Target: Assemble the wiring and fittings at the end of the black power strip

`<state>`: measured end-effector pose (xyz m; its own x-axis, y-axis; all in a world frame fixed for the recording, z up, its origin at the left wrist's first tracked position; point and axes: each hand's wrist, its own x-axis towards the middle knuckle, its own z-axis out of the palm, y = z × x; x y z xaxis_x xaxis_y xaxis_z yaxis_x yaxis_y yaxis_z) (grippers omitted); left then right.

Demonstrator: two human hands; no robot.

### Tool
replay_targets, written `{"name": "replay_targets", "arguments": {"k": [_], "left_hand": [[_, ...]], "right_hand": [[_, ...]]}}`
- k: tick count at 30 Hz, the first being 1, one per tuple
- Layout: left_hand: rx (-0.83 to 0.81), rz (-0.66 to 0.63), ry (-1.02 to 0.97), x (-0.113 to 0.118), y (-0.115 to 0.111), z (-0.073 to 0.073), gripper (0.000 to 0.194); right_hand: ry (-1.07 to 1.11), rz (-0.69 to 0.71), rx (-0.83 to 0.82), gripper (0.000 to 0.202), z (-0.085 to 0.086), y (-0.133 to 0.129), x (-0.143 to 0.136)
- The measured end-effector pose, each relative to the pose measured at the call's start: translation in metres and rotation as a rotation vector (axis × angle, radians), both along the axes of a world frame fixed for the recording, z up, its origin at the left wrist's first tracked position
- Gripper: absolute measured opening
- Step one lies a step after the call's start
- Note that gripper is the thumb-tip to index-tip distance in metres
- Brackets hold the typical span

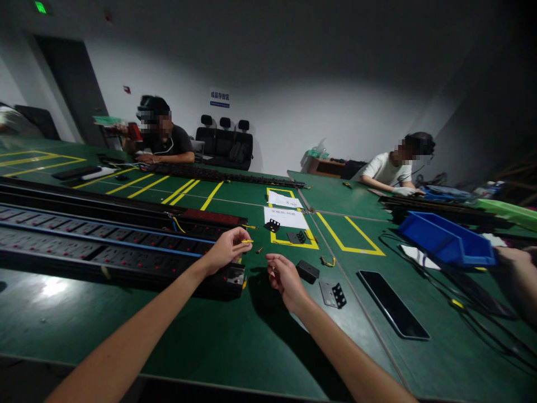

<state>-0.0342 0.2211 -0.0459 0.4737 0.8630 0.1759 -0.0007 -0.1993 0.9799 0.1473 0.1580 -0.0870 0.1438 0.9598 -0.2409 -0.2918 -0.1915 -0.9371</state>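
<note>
My left hand (230, 247) is over the right end of a long black power strip (168, 263) with rows of sockets and red dots. Its thumb and fingers pinch a thin yellow wire (247, 241). My right hand (286, 279) is just above the table, to the right of the strip's end. Its fingers are curled together, and anything between them is too small or hidden to make out. Close by lie a small brass-coloured piece (259, 250), a black block (307, 271), a black perforated bracket (333, 295) and a short yellow wire piece (328, 261).
More black brackets (272, 225) lie near white paper sheets (285, 216). On the right are a phone (393, 305), a blue bin (447, 238) and black cables (457, 305). Two co-workers (178, 143) sit across the green table (201, 347); another person's arm (518, 274) reaches in at right.
</note>
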Motion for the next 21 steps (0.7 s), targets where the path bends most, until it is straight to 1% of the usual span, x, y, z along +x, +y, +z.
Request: {"name": "replay_targets", "arguments": {"k": [6, 14, 21], "left_hand": [[-0.024, 0.010, -0.010, 0.0014, 0.0000, 0.0017, 0.033], [-0.022, 0.019, 0.009, 0.0015, 0.0005, 0.0013, 0.035], [-0.015, -0.015, 0.040, 0.0002, 0.0015, 0.0013, 0.036]], "right_hand": [[-0.019, -0.009, -0.008, 0.035, 0.0020, -0.0014, -0.0006], [-0.031, -0.004, 0.002, 0.038, 0.0009, -0.0002, -0.0006], [-0.037, -0.003, 0.007, 0.037, 0.0013, -0.0012, -0.0009]]}}
